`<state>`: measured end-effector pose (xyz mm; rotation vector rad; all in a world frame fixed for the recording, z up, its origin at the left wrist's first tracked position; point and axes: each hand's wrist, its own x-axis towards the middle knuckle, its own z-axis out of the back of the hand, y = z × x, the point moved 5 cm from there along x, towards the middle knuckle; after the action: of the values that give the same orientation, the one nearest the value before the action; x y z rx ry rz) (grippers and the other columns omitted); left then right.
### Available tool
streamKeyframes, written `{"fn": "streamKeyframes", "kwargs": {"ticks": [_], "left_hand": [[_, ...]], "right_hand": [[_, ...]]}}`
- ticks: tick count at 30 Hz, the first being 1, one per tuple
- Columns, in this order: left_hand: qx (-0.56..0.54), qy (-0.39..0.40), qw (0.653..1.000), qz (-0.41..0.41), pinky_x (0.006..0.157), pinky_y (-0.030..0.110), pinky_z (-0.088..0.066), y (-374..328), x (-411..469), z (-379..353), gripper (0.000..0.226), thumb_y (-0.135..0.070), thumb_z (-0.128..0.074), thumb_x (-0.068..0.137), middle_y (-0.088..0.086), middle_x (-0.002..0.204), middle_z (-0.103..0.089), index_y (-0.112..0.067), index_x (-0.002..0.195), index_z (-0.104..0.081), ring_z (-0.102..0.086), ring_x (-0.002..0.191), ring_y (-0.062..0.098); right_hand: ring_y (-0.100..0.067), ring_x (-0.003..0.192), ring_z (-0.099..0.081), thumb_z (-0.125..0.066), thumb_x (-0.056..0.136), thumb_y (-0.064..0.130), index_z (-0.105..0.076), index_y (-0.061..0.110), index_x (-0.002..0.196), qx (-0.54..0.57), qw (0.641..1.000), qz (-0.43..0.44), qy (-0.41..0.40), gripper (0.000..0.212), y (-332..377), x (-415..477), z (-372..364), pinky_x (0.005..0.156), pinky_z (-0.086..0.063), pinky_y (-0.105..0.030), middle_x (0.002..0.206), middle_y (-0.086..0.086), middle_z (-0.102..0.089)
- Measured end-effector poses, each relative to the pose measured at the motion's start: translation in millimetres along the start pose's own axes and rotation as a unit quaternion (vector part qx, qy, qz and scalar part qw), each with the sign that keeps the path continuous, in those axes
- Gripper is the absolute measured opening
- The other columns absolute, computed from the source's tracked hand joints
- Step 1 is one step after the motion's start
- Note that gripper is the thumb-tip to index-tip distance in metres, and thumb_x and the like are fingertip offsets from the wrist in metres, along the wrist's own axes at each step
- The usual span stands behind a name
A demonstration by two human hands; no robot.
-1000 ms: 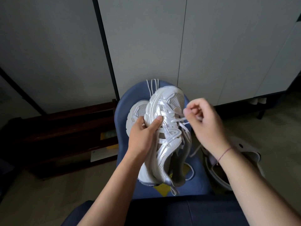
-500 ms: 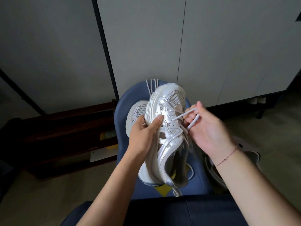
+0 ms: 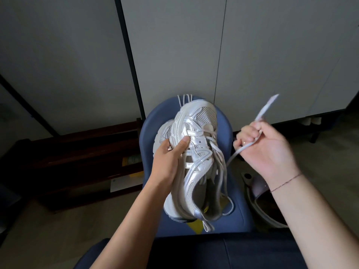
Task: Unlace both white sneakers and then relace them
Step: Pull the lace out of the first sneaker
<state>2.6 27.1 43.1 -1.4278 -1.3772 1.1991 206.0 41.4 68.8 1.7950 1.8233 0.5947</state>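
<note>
Left hand [image 3: 168, 155] gripped one white sneaker [image 3: 196, 152] above the blue chair [image 3: 224, 125]. Right hand [image 3: 269, 150] clenched its lace [image 3: 266, 108], stretched sideways. We judged unlacing barely begun: toe-end crossings were threaded, second sneaker [image 3: 164, 133] lay behind.

Blue chair [image 3: 240, 216] in the middle. Behind the chair, pale cabinet doors [image 3: 174, 55] split by a dark vertical post [image 3: 128, 55]. Left of the chair, a dark wooden shelf [image 3: 77, 152] holding a yellow-green item [image 3: 133, 159] and a white card [image 3: 124, 184]. Right of the chair, a pale slipper [image 3: 256, 186] on the beige floor [image 3: 29, 230].
</note>
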Motion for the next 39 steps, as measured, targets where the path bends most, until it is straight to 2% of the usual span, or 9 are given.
{"fn": "streamKeyframes", "kwargs": {"ticks": [2,3,6,8,13,16,24,33,39], "left_hand": [[0.016,-0.006,1.0,-0.018,0.085,0.039,-0.057,-4,1,2,0.027,-0.025,-0.066,0.091,0.01,0.104,-0.074,-0.008,0.112,-0.066,-0.072,0.095,0.025],[0.024,-0.009,0.999,-0.026,0.085,0.039,-0.057,-6,1,3,0.029,-0.026,-0.067,0.091,0.009,0.104,-0.074,-0.008,0.113,-0.066,-0.072,0.095,0.025],[0.042,-0.023,0.998,-0.045,0.075,0.033,-0.057,-11,0,5,0.028,-0.027,-0.07,0.088,0.005,0.098,-0.076,-0.01,0.11,-0.067,-0.073,0.089,0.021],[0.061,-0.028,0.996,-0.053,0.069,0.027,-0.056,-13,-2,4,0.025,-0.026,-0.071,0.087,0.002,0.093,-0.076,-0.013,0.108,-0.067,-0.074,0.084,0.018],[0.1,-0.033,0.993,-0.062,0.076,0.033,-0.057,-17,-5,5,0.022,-0.03,-0.073,0.085,-0.003,0.089,-0.077,-0.019,0.102,-0.068,-0.074,0.081,0.015],[0.139,-0.042,0.987,-0.074,0.075,0.034,-0.057,-16,-7,5,0.019,-0.034,-0.074,0.083,-0.006,0.084,-0.076,-0.021,0.096,-0.067,-0.074,0.077,0.013],[0.297,-0.096,0.944,-0.103,0.077,0.048,-0.054,-13,-11,1,0.047,-0.065,-0.067,0.07,-0.007,0.075,-0.071,-0.02,0.082,-0.056,-0.068,0.074,0.015],[0.311,-0.099,0.938,-0.114,0.076,0.047,-0.054,-16,-12,-2,0.042,-0.062,-0.069,0.075,-0.009,0.074,-0.07,-0.022,0.08,-0.055,-0.067,0.073,0.013],[0.297,-0.094,0.944,-0.105,0.073,0.046,-0.055,-14,-12,0,0.047,-0.063,-0.068,0.073,-0.008,0.069,-0.067,-0.019,0.076,-0.052,-0.066,0.069,0.016]], "right_hand": [[-0.008,0.041,-0.031,-0.043,0.098,0.02,-0.041,0.018,0.055,-0.197,0.972,0.061,-0.109,0.043,-2,5,19,0.054,-0.024,-0.024,0.044,0.009,-0.035],[-0.01,0.044,-0.033,-0.049,0.096,0.02,-0.043,0.015,0.057,-0.32,0.932,0.104,-0.135,0.04,-1,4,23,0.054,-0.026,-0.025,0.044,0.008,-0.038],[-0.014,0.056,-0.044,-0.057,0.091,0.026,-0.053,0.011,0.068,-0.586,0.787,0.149,-0.12,0.029,-8,1,15,0.056,-0.035,-0.026,0.057,0.002,-0.05],[-0.006,0.058,-0.048,-0.059,0.09,0.023,-0.055,0.013,0.073,-0.64,0.747,0.164,-0.072,0.02,-15,-2,2,0.053,-0.035,-0.014,0.063,0.005,-0.054],[-0.007,0.07,-0.052,-0.056,0.091,0.018,-0.061,0.012,0.087,-0.589,0.76,0.274,0.028,0.008,-15,-18,-33,0.065,-0.04,-0.009,0.082,-0.001,-0.061],[-0.008,0.069,-0.048,-0.058,0.09,0.026,-0.062,0.014,0.086,-0.608,0.725,0.32,0.049,0.013,-17,-25,-46,0.066,-0.04,-0.011,0.08,0.001,-0.055],[-0.001,0.06,-0.042,-0.071,0.079,0.041,-0.053,0.021,0.071,-0.722,0.624,0.298,-0.028,0.028,-13,-21,-43,0.053,-0.028,-0.015,0.062,0.014,-0.043],[-0.006,0.06,-0.046,-0.062,0.079,0.053,-0.054,0.024,0.066,-0.742,0.61,0.276,-0.024,0.033,-12,-22,-36,0.052,-0.033,-0.023,0.062,0.011,-0.048],[-0.015,0.046,-0.045,-0.064,0.082,0.045,-0.05,0.015,0.058,-0.71,0.655,0.26,0.007,0.042,-15,-22,-37,0.05,-0.04,-0.03,0.045,0.0,-0.051]]}}
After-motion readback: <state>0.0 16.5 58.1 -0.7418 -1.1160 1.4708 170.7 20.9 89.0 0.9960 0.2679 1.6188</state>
